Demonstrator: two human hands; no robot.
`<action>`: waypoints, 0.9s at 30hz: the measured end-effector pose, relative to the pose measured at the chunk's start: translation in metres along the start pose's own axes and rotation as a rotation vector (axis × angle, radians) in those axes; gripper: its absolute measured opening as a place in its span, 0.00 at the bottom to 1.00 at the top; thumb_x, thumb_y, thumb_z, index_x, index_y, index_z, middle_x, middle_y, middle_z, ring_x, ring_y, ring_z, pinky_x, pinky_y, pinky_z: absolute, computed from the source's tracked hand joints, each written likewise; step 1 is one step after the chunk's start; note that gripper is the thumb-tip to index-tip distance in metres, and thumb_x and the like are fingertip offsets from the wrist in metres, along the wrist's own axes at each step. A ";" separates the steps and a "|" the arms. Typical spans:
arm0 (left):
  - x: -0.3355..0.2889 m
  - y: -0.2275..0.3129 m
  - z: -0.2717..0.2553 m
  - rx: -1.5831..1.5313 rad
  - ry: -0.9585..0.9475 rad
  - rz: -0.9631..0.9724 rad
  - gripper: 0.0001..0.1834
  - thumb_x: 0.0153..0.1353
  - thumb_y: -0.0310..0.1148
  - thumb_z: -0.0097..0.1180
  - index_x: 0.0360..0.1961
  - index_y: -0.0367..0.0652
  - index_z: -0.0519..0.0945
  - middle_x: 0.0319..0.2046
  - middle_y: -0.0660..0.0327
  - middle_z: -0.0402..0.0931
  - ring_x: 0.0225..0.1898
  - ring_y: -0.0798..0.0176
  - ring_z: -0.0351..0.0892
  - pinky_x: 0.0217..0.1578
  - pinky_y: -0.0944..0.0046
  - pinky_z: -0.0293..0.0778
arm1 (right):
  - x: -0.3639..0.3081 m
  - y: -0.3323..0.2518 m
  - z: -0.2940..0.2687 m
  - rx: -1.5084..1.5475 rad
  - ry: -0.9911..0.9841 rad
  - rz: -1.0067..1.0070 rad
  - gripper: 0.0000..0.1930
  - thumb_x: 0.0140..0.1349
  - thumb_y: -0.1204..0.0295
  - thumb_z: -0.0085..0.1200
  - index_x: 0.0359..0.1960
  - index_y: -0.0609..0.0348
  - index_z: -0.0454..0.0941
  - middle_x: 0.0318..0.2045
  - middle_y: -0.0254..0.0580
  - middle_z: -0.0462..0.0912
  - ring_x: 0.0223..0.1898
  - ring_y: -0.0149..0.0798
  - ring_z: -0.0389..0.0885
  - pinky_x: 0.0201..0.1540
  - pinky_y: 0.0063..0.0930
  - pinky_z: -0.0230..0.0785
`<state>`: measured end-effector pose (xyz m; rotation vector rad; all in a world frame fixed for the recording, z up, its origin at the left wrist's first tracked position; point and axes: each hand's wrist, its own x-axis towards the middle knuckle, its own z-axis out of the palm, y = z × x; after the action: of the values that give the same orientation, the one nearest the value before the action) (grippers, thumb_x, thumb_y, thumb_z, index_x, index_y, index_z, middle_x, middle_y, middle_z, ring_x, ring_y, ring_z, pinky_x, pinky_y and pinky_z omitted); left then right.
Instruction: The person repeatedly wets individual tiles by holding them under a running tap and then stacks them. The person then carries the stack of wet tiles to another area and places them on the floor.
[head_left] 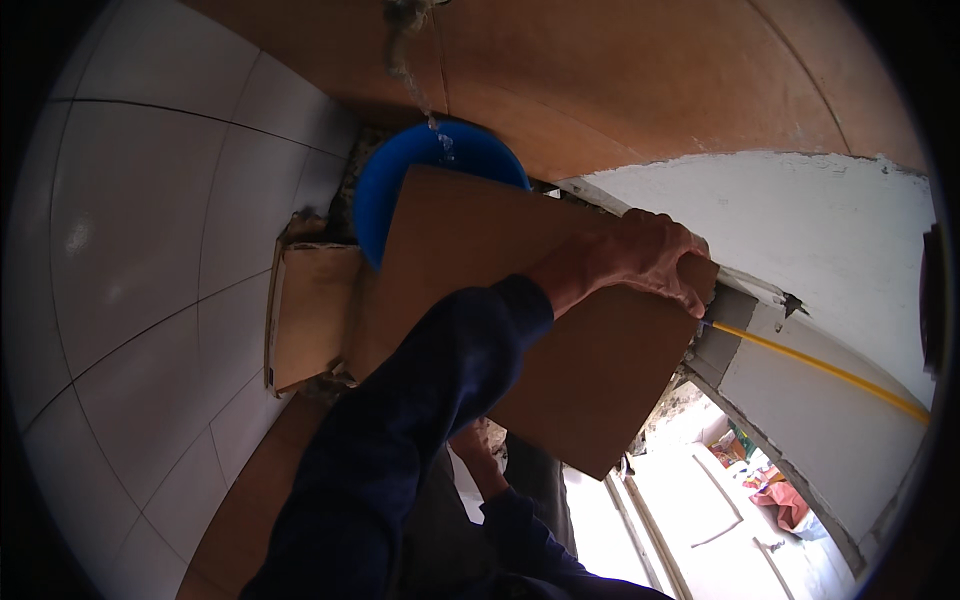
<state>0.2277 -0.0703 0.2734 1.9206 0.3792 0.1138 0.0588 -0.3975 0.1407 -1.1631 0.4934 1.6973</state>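
Note:
A large flat brown panel [590, 370], which looks like a tile, lies tilted across the middle. My left hand [640, 260] reaches over it from the lower left and grips its far right edge, fingers over the top edge and thumb lower down. Close to that thumb is the blue end of a long thin yellow rod [820, 370]; I cannot tell whether the hand touches it. My right hand [474, 440] is below the panel's near edge, its fingers hidden behind my left sleeve. Under the panel's far left corner stands a blue basin [380, 190], partly covered.
Water runs from a tap [408, 14] into the basin. White tiles [130, 220] cover the left wall, brown tiles [620, 80] the far side. A smaller tan panel [315, 315] leans by the left wall. At lower right, a bright opening shows a pink bag [785, 505].

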 end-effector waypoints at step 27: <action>0.004 0.036 0.030 0.115 -0.376 -0.060 0.37 0.54 0.71 0.47 0.21 0.44 0.79 0.19 0.53 0.77 0.24 0.55 0.79 0.29 0.53 0.73 | -0.116 -0.184 0.048 -0.704 -0.172 -0.087 0.32 0.64 0.64 0.54 0.64 0.66 0.53 0.58 0.50 0.65 0.58 0.41 0.68 0.57 0.37 0.66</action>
<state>0.2471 -0.1074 0.2947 1.9896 0.1923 -0.3119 0.2051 -0.3380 0.2977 -1.4735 -0.2930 1.9319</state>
